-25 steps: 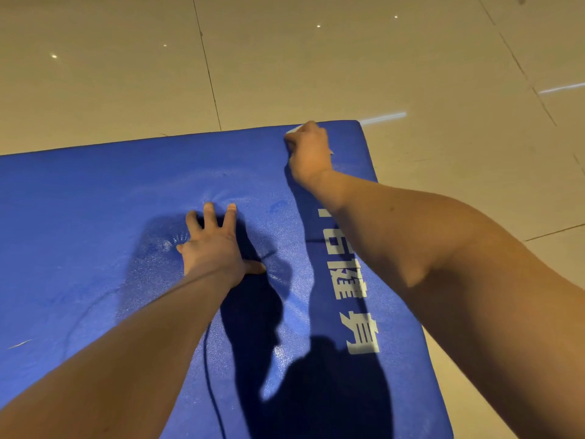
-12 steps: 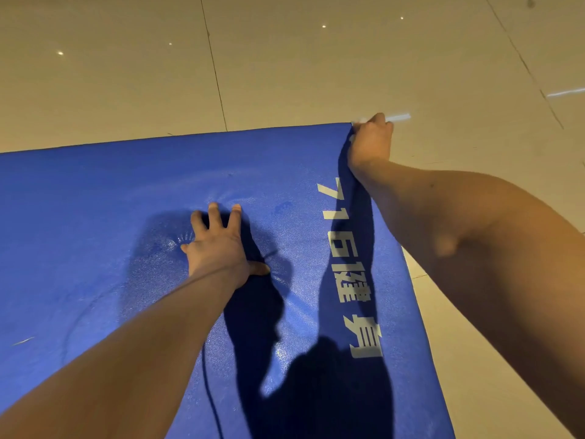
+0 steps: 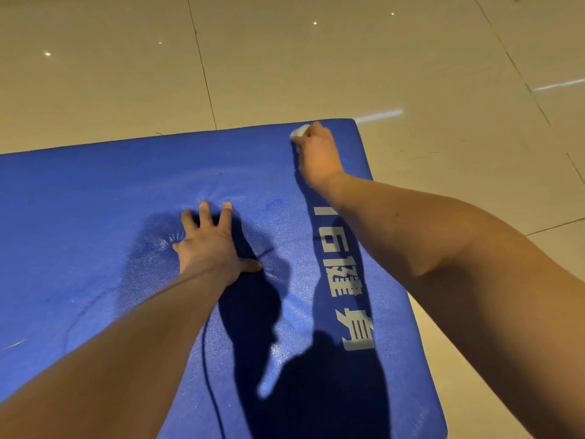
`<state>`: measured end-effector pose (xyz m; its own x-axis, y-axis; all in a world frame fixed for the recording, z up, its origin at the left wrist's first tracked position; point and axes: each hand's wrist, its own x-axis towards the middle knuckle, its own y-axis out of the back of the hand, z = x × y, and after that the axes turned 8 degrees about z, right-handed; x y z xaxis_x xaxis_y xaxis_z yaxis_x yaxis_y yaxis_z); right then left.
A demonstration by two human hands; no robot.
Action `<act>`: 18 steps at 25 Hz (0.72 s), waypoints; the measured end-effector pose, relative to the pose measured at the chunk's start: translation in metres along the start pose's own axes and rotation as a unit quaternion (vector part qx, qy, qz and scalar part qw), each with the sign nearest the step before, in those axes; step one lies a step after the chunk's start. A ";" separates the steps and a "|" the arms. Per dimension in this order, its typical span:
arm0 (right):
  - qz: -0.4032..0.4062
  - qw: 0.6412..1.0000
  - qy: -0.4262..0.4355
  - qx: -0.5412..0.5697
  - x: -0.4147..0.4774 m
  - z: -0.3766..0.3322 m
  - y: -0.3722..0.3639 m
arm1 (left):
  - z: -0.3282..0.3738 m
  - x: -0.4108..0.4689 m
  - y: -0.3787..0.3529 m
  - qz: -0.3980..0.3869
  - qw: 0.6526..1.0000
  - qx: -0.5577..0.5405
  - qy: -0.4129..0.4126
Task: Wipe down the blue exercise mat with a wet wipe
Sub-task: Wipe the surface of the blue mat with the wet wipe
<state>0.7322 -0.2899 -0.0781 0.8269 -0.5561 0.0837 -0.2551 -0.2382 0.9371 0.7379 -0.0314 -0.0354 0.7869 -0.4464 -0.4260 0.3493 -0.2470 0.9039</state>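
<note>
Two hands down: right hand (image 3: 318, 156) closed round wipe (image 3: 300, 130), left hand (image 3: 209, 245) splayed flat, empty, pinning mat (image 3: 95, 217). Best to sweep overlapping strokes toward left palm.

Warm dim light, hard shadows, floor glare, wide-angle edges.

the exercise mat (image 3: 95, 217) is showing deep blue with a speckled sheen and pale cream lettering (image 3: 345, 280); the wet wipe (image 3: 299, 130) is showing white; the floor tiles (image 3: 285, 58) are glowing beige.
</note>
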 end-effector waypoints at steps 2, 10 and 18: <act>0.042 0.998 -0.043 -0.010 -0.004 0.030 0.015 | 0.000 0.000 0.000 -0.003 1.000 0.004 0.001; 0.062 0.988 -0.140 0.005 -0.010 -0.014 0.011 | 0.002 0.000 0.001 -0.008 1.000 0.001 0.001; 0.071 0.995 -0.056 0.036 -0.036 0.028 0.013 | 0.000 -0.001 0.000 -0.005 1.000 -0.001 -0.003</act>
<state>0.6845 -0.2955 -0.0784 0.7198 -0.6724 0.1724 -0.4042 -0.2040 0.8916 0.7373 -0.0307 -0.0355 0.7802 -0.4494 -0.4351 0.3576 -0.2504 0.8997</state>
